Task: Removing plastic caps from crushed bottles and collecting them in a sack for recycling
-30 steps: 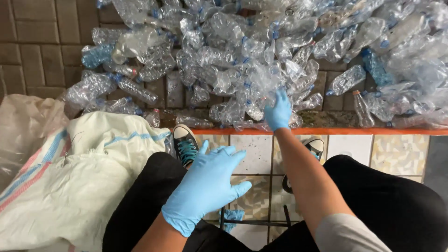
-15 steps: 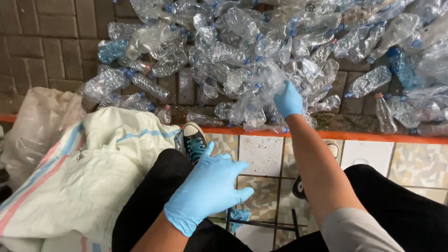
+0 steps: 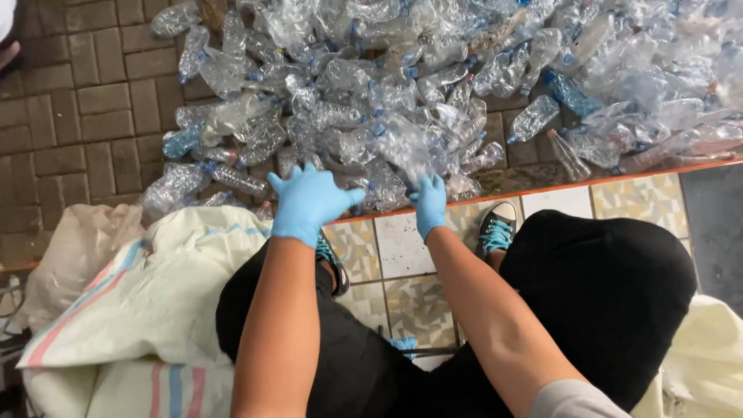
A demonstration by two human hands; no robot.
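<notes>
Head camera view, looking down over a seated person's lap at a wide heap of crushed clear plastic bottles [image 3: 433,101] spread over brick paving [image 3: 85,101]. An orange edge strip [image 3: 635,172] separates the bricks from a patterned tiled step [image 3: 402,302] under the person's feet. A big cream woven sack [image 3: 147,310] with pink and blue stripes lies just beside the left leg; a second pale sack [image 3: 704,356] sits at the right edge. Black trousers and two dark sneakers with teal laces [image 3: 495,228] fill the lower middle. Both hands wear blue gloves. The left hand [image 3: 307,203] hovers with fingers spread, holding nothing, near the pile's front edge. The right hand [image 3: 429,203] is closed around a crumpled clear bottle [image 3: 406,151] at the heap's near rim. The hands are apart. Judging by the loose stacking, pulling this bottle could drag its neighbours over the strip onto the tiles by the shoes. Open room lies on the bare bricks at far left and the tiles between the feet; the heap crowds everything ahead
</notes>
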